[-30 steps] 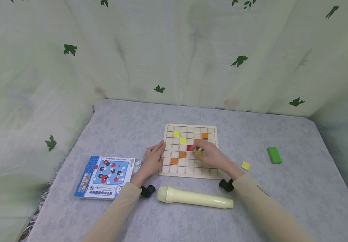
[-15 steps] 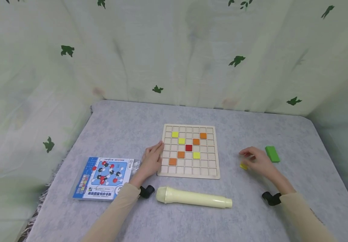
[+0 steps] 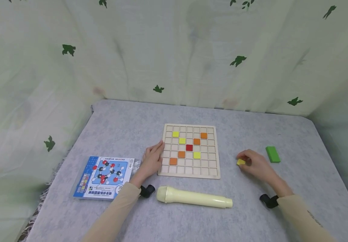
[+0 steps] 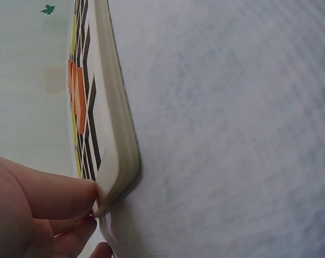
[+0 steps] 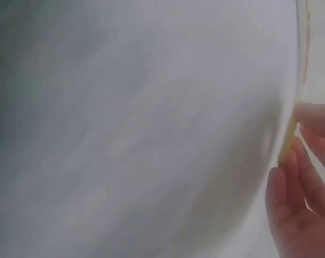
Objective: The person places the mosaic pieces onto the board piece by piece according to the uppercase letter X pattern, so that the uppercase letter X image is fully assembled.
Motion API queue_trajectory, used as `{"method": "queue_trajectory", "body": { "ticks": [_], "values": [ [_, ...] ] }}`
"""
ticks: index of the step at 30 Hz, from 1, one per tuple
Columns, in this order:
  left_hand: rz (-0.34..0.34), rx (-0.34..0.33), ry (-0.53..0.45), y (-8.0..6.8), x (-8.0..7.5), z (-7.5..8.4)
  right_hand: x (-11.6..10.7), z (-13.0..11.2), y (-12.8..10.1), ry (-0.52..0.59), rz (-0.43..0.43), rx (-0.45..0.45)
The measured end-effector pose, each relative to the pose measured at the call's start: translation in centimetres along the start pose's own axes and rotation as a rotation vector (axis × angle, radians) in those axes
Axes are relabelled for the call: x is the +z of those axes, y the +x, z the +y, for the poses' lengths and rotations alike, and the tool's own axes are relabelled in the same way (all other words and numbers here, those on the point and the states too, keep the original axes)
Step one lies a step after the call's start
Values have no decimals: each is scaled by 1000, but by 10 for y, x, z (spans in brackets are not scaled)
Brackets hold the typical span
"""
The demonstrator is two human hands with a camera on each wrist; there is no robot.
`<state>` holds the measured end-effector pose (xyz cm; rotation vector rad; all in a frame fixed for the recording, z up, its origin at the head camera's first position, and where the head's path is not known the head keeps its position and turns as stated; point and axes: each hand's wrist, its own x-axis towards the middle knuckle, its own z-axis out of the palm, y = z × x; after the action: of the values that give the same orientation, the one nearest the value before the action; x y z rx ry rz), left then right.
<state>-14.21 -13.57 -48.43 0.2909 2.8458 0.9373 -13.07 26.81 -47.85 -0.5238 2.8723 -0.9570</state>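
Note:
In the head view, my left hand (image 3: 152, 160) rests along the left edge of a light wooden grid board (image 3: 170, 171), its fingers mostly straight. The left wrist view shows the thumb (image 4: 63, 196) touching the board's edge (image 4: 118, 129). Yellow, orange and red square tiles lie in the board's cells, such as the red tile (image 3: 189, 147). To the right of the board, my right hand (image 3: 257, 164) pinches a yellow square tile (image 3: 240, 162) between thumb and fingers. The right wrist view shows that tile (image 5: 288, 141) edge-on at the fingertips.
A pale yellow toy microphone (image 3: 195, 197) lies in front of the board. On the left is a bagged blue molecular model kit (image 3: 104, 178). A green block (image 3: 273, 154) lies beyond my right hand. Pale cloth (image 3: 192, 60) with green leaf shapes hangs behind the table.
My right hand left the board, moved right to the loose yellow tile, and now holds it slightly nearer the board. The left hand has stayed at the board's edge.

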Motion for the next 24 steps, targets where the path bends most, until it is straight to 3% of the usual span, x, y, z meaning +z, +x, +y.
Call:
{"method": "queue_trajectory", "body": {
  "ticks": [5, 9, 16, 24],
  "values": [
    [5, 1, 2, 0, 0, 1, 9, -23, 16, 48, 11, -111],
    [14, 14, -5, 0, -1, 1, 22, -48, 29, 89, -38, -167],
    [15, 19, -9, 0, -1, 1, 44, -79, 45, 128, -159, -151],
    [10, 9, -20, -1, -1, 1, 55, -89, 52, 10, -199, -141]
  ]
}}
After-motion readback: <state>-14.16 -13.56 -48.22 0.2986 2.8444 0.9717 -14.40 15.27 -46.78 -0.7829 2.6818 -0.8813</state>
